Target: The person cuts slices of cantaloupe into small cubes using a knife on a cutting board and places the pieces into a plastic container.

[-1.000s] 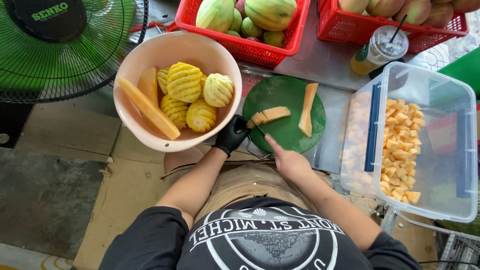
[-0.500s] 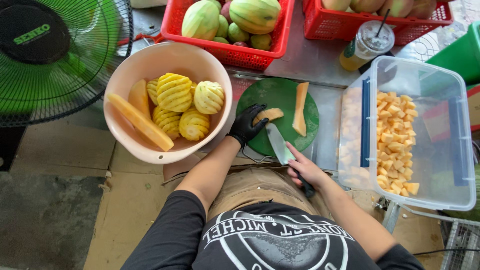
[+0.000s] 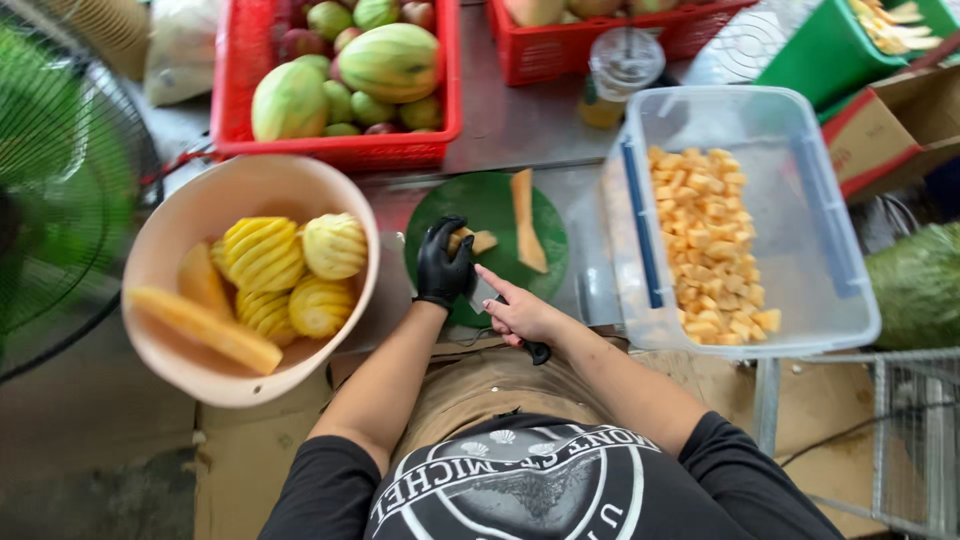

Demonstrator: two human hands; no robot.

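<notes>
Head view looks straight down on a steel bench (image 3: 520, 130) crowded with fruit. Largest is the green fan (image 3: 60, 190) at the left edge, then the clear plastic tub (image 3: 800, 230) on the right, holding a heap of orange fruit cubes (image 3: 705, 240). A red crate (image 3: 240, 80) at the back carries green-and-yellow papayas (image 3: 390, 60) and smaller fruit. Left of centre sits a wide beige basin (image 3: 200, 200) with peeled, spiral-cut pineapples (image 3: 265, 255) and long orange fruit slices (image 3: 205, 328). Between basin and tub lies the round green cutting board (image 3: 500, 205), with one long orange wedge (image 3: 527, 220) lying on it.

Near the board's front, the left hand (image 3: 443, 265), in a black glove, is curled down on a small orange fruit piece (image 3: 474, 241), pinning it to the board. Just beside it, the bare right hand (image 3: 520, 312) is clenched round a dark-handled knife (image 3: 512, 322), forefinger stretched along the blade, which lies close against the gloved hand. A lidded plastic cup (image 3: 620, 75) stands behind the tub.
</notes>
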